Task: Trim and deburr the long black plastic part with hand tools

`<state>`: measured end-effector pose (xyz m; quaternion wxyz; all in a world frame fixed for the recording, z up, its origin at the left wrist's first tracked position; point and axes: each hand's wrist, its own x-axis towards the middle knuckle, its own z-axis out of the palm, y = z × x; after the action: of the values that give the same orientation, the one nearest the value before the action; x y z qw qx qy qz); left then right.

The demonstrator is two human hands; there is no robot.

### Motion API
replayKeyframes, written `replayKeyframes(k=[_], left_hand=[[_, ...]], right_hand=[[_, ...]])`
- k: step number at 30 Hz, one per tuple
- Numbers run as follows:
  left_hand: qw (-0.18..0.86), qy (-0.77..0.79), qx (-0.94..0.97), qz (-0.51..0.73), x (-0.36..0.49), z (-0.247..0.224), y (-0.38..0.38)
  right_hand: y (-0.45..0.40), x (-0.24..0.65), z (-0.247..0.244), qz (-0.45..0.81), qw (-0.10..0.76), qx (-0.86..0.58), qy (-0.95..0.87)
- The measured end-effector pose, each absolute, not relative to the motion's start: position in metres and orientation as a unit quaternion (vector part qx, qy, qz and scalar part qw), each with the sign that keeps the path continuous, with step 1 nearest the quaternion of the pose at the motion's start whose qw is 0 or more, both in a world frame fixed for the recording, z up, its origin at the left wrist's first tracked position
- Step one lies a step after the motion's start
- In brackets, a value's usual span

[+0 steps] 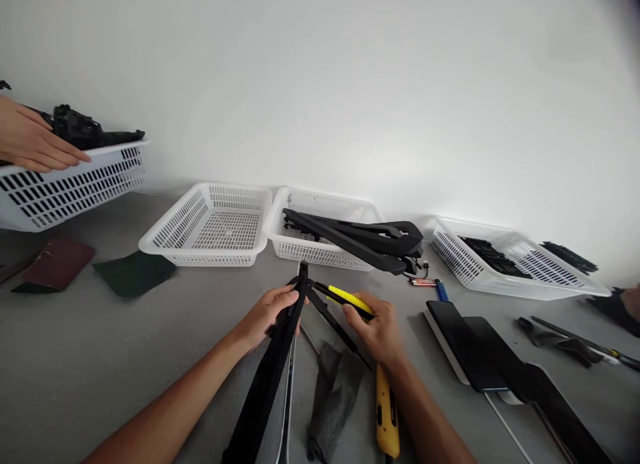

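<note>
My left hand (273, 316) is closed round a long black plastic part (267, 377), which slants from the bottom edge up to the middle of the view. My right hand (375, 324) grips a yellow and black cutter (347, 297), its front end close to the part's upper end. A thin black strip (335, 324) runs from the part's top down to the right, below the cutter. The fingertips behind the black part are partly hidden. Near my right forearm lies a yellow-handled tool (387, 411), beside a crumpled dark cloth (335, 397).
At the back are a white basket (205, 256), another basket (325, 252) bearing long black parts (360, 237), and a right basket (525, 287). A person's hand (40, 144) holds a loaded basket (85, 184) at left. A phone (467, 347) and lighter (441, 291) lie right.
</note>
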<state>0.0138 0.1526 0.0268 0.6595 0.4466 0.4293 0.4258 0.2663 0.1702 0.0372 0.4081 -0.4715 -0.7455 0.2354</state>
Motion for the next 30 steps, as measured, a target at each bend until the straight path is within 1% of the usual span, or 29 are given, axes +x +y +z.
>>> replayKeyframes(k=[13, 18, 30], left_hand=[[0.665, 0.430, 0.439, 0.425, 0.0116, 0.0274, 0.1525], [0.673, 0.423, 0.447, 0.411, 0.0131, 0.0305, 0.1508], [0.671, 0.424, 0.438, 0.423, 0.0126, 0.0284, 0.1517]], right_hand=[[0.1691, 0.2650, 0.0403, 0.231, 0.406, -0.482, -0.741], [0.1702, 0.2657, 0.0390, 0.230, 0.417, -0.488, -0.731], [0.1706, 0.2646, 0.0381, 0.223, 0.415, -0.494, -0.731]])
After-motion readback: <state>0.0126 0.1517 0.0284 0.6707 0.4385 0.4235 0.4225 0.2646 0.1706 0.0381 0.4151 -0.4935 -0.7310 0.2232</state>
